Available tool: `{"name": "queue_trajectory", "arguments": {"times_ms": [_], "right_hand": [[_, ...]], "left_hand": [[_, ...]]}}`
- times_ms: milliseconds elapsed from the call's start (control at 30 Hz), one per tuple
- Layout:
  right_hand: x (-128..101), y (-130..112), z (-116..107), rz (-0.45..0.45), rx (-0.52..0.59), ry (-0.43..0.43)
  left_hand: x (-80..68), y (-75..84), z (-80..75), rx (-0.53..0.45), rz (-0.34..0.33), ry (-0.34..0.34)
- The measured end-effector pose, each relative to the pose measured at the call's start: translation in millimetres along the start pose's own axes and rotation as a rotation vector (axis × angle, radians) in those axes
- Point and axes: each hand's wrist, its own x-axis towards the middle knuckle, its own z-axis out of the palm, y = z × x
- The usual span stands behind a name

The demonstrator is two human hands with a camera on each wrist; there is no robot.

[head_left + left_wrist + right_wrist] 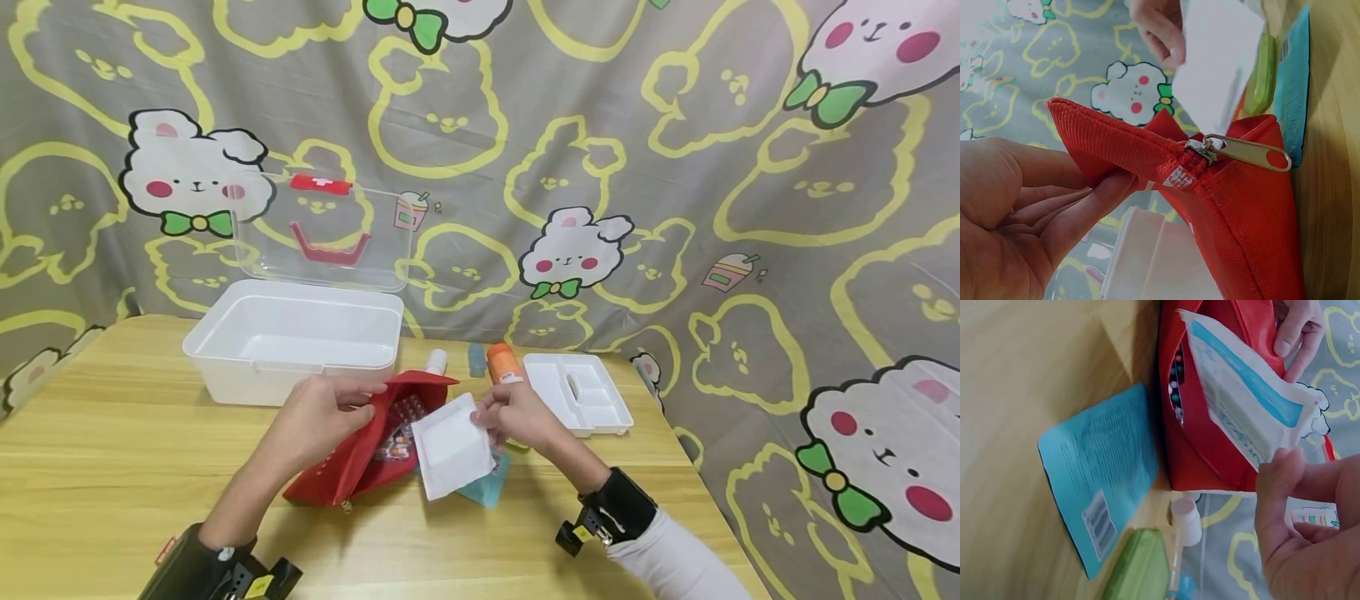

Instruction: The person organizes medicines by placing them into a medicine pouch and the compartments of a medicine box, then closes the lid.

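Note:
My left hand (318, 417) pinches the upper edge of a red zippered pouch (341, 475), thumb on one side and fingers on the other. The pouch's mouth gapes, and blister packs of pills (397, 443) show inside. In the left wrist view a metal zipper pull (1250, 152) hangs at the corner. My right hand (521, 414) grips a flat white square packet (452, 446) by its edge, right by the pouch's opening. Seen from the right wrist, that packet (1235, 381) has a blue band and print on its other face.
A teal packet (1107, 469) and a green case (1138, 569) lie beside the pouch. Behind stand a white bottle (437, 361), a small blue item (476, 360), an orange bottle (502, 362) and a white compartment tray (546, 392). A white box (255, 385) with its clear lid raised stands back left.

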Motion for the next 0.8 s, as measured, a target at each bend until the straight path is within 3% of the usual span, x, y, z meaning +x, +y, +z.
{"name": "queue_trajectory", "arguments": {"times_ms": [367, 800], "right_hand": [[7.6, 8.5, 22.7, 0.005, 0.223, -0.006], [15.7, 8.2, 34.4, 0.025, 0.275, 0.039]], "left_hand": [[-0.4, -0.5, -0.2, 0.005, 0.005, 0.006], [0.5, -0.2, 0.7, 0.007, -0.01, -0.005]]}}
